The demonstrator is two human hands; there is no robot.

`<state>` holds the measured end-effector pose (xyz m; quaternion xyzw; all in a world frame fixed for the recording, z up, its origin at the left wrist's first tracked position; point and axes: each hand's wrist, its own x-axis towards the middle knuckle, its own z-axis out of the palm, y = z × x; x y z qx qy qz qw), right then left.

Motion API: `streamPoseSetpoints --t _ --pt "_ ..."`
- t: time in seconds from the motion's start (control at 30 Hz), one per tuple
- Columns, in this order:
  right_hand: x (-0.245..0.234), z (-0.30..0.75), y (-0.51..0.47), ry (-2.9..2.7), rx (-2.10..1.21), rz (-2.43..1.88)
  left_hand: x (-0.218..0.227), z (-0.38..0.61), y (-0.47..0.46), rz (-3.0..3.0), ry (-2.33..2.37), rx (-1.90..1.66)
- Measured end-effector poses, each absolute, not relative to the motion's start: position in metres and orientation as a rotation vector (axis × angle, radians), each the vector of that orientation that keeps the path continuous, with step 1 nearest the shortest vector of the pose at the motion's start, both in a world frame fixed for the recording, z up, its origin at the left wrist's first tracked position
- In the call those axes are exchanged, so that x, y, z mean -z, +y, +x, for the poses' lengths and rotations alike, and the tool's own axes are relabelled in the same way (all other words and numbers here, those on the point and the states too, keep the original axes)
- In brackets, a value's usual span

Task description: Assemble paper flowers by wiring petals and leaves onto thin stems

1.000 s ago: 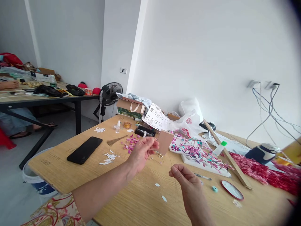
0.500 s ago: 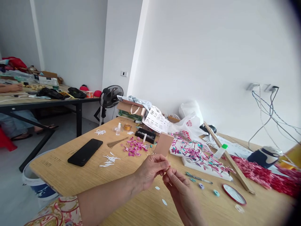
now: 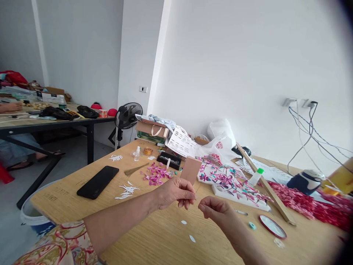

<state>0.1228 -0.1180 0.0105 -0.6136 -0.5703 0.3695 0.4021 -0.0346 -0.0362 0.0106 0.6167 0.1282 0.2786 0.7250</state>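
My left hand (image 3: pixel 176 193) is closed in a pinch above the table, thumb against forefinger. A very thin wire-like strand seems to rise from its fingertips, too fine to name surely. To its right, a small gap away, my right hand (image 3: pixel 216 209) is also pinched; whatever its fingertips hold is too small to see. Two white paper petal shapes (image 3: pixel 192 239) lie on the wooden table below the hands. Just behind my left hand a brown card (image 3: pixel 191 168) stands tilted. Purple-pink petals (image 3: pixel 156 173) are heaped to the left of it.
Branches of purple and teal flowers (image 3: pixel 230 180) rest on white foam. Left are a black phone (image 3: pixel 98 182) and white paper strips (image 3: pixel 127 190). Right are a wooden bar (image 3: pixel 266 186), a red-rimmed oval (image 3: pixel 273 226) and pink bundles (image 3: pixel 300 202). Another person's hand shows at the far-left table.
My hands were together at the fingertips; now they are apart. My right hand has moved right, covering part of the pen-like tool. The view has shifted slightly.
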Motion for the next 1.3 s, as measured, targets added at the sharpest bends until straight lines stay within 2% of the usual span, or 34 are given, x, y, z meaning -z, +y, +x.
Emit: streamPoseSetpoints --t 0.27,0.6,0.87,1.03,1.3 --pt "-0.028 0.131 -0.116 -1.701 -0.793 -1.72 -0.009 -0.028 -0.031 1.517 0.364 -0.567" --pt "-0.048 0.142 -0.107 -1.624 -0.549 -1.72 0.0 -0.014 -0.019 1.826 0.578 -0.622" --pt "-0.039 0.165 -0.094 -1.424 -0.711 -1.604 0.002 0.002 -0.008 1.832 0.617 -0.621" --pt "-0.024 0.188 -0.089 -1.151 -0.654 -1.44 0.0 0.016 -0.007 1.612 0.647 -0.649" --pt "0.01 0.175 -0.078 -1.014 -0.946 -1.193 -0.002 0.042 -0.009 1.676 0.706 -0.649"
